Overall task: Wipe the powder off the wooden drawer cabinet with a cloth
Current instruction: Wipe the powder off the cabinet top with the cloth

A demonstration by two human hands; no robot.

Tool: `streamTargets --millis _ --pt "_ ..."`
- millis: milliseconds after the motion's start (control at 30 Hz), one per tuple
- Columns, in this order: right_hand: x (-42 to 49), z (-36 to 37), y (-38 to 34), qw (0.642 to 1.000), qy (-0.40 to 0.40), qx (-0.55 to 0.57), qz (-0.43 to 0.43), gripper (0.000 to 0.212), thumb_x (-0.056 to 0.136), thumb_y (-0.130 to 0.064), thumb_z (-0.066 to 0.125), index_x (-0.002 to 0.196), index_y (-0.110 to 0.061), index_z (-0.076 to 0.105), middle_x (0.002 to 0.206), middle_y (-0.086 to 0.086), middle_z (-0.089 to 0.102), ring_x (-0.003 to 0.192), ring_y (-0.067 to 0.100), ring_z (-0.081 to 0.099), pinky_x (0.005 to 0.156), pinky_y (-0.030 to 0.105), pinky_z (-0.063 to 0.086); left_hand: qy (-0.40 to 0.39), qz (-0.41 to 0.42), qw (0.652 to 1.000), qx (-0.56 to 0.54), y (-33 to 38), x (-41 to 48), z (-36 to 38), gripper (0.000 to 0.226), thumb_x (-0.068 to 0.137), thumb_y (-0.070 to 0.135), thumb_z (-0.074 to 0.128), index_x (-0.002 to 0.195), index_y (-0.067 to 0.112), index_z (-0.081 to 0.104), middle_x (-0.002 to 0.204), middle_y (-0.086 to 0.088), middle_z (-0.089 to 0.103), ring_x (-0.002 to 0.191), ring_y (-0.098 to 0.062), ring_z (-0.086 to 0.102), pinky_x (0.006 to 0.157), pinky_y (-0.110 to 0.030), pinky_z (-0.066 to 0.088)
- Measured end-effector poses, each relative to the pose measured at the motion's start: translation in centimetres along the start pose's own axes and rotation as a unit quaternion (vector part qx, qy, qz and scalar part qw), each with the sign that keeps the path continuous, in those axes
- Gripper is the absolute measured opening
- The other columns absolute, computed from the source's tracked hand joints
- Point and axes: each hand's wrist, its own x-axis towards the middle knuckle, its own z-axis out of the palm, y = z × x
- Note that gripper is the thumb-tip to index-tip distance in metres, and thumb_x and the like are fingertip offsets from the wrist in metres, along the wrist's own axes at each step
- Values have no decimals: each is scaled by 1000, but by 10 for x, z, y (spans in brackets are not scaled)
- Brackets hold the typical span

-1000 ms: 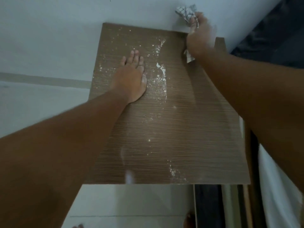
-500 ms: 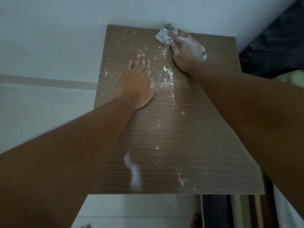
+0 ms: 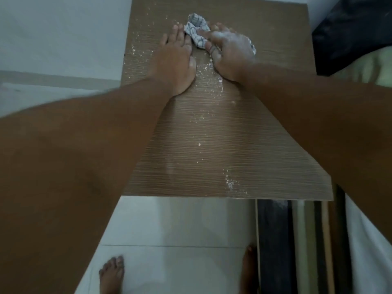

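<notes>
The cabinet (image 3: 212, 134) stands against the pale wall with its wooden top filling the middle of my view, and most of the powder (image 3: 209, 75) is still on it. What has changed in the last second is the cloth (image 3: 196, 28). It was lifted clear at the far edge by the wall, then pressed down there. Now the right hand (image 3: 229, 54) has dragged it inward, so the checked bundle touches the fingertips of the left hand (image 3: 176, 60). The right hand is dusted white and cupped over the bunched cloth, holding it down with the thumb tucked against it. The left hand lies flat with straight fingers, holding nothing, and has not moved from its spot just beside the main streak. That streak runs between the two hands and trails toward me, with a smaller patch (image 3: 230, 183) by the near edge and specks along the left side. My view has also tipped down, so the tiled floor (image 3: 180, 225) and a bare foot (image 3: 112, 272) now show. I judge the wiping has only just begun. The stroke has cleared little, and the braced left hand will have to lift before the cloth can cover the powder around it.
</notes>
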Motion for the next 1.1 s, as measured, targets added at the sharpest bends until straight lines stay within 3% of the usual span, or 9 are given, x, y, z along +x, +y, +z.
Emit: streamTargets --millis 133,267,433,567,967,1100 --pt "-33 3 -7 1000 2 7 -13 42 106 -33 37 147 -30 44 156 4 39 148 21 29 122 34 18 6 -4 1000 -19 0 -4 -2 57 100 21 29 152 -2 32 164 -23 15 155 -32 9 127 -45 10" --pt "-68 2 -16 999 4 24 -29 39 105 -29 42 144 -29 48 153 5 43 146 22 33 120 33 20 4 -10 1000 -23 2 -4 -4 62 99 19 29 157 0 17 165 -21 11 155 -31 7 127 -44 8" --pt "-112 5 -26 999 -18 30 -37 39 106 -29 41 144 -27 48 154 4 43 147 21 30 119 28 12 4 -4 1000 -2 2 -6 -3 59 103 22 26 157 1 14 165 -21 10 155 -32 5 127 -44 9" --pt "-153 7 -37 997 -37 34 -65 40 105 -26 41 145 -27 46 155 4 40 147 25 31 122 40 17 5 -10 1000 -9 4 -10 -5 61 100 20 28 157 0 19 165 -21 13 155 -32 8 127 -44 9" --pt "-249 19 -61 994 -37 22 -105 42 105 -31 36 145 -25 47 154 5 42 145 28 34 121 42 21 20 -24 999 -31 8 -13 -7 62 96 17 29 155 -1 26 163 -21 23 154 -30 16 126 -42 10" --pt "-272 23 -66 989 -28 36 -139 41 104 -27 43 144 -25 47 154 5 42 145 28 34 121 44 24 22 -20 999 -31 7 -11 -7 60 97 18 29 154 0 28 163 -20 22 154 -30 15 126 -42 10"
